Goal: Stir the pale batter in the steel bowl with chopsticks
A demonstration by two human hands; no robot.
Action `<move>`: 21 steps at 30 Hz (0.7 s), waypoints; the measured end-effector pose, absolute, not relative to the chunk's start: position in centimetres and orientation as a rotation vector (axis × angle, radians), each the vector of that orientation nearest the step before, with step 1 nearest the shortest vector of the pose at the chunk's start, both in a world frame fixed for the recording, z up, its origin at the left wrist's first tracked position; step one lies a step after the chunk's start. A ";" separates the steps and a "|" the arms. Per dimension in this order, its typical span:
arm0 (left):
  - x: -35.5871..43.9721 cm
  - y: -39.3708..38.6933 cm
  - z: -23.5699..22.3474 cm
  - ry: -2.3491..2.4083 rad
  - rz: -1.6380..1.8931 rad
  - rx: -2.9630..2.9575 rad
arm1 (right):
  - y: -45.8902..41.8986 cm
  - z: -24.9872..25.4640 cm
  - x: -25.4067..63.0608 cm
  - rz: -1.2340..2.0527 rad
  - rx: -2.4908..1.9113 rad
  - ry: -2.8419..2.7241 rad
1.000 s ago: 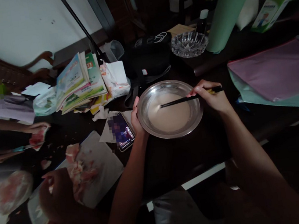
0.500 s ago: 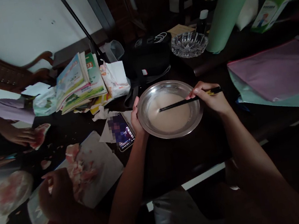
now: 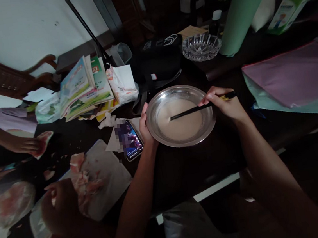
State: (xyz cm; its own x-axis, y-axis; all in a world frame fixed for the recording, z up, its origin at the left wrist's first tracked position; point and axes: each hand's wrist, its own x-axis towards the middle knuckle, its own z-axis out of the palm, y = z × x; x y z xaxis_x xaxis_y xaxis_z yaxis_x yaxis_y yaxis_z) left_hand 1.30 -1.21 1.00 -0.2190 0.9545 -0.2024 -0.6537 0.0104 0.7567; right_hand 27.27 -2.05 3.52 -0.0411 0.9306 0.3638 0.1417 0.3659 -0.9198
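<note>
A shiny metal bowl (image 3: 211,121) stands near the middle of the dark table, tilted slightly in view, with a pale, milky liquid (image 3: 181,127) inside. My left hand (image 3: 146,126) grips its left rim, fingers on the outer side. In my right hand (image 3: 224,104) is a pair of black chopsticks (image 3: 190,111), held over the right rim with the tips dipped in the liquid. Left of the bowl lies a lit phone (image 3: 132,140) on a pale sheet, close to my left wrist.
A chopping board (image 3: 110,177) bears pinkish scraps, a person's hand (image 3: 60,203) beside it. Farther left another person's hand (image 3: 26,143) touches a red slice. Books (image 3: 84,90), a tissue pack (image 3: 123,84), a glass ashtray (image 3: 201,48) and a purple folder (image 3: 295,76) lie around the bowl.
The chopstick tips have shifted slightly left and down within the liquid. My left hand and the bowl have stayed put. At far left, a person's hand has changed its hold on the red slice.
</note>
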 end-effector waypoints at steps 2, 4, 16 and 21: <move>1.3 -1.2 0.9 0.900 1.578 0.452 | -1.8 3.4 27.4 0.788 -1.041 -1.437; 1.2 -1.1 0.8 0.883 1.581 0.465 | -1.5 3.3 27.8 0.694 -1.042 -1.328; 1.0 -0.9 0.2 0.867 1.586 0.476 | -2.1 3.7 27.2 0.906 -0.984 -1.490; 1.1 -1.0 0.6 0.884 1.580 0.475 | -1.7 3.6 28.1 0.691 -1.046 -1.273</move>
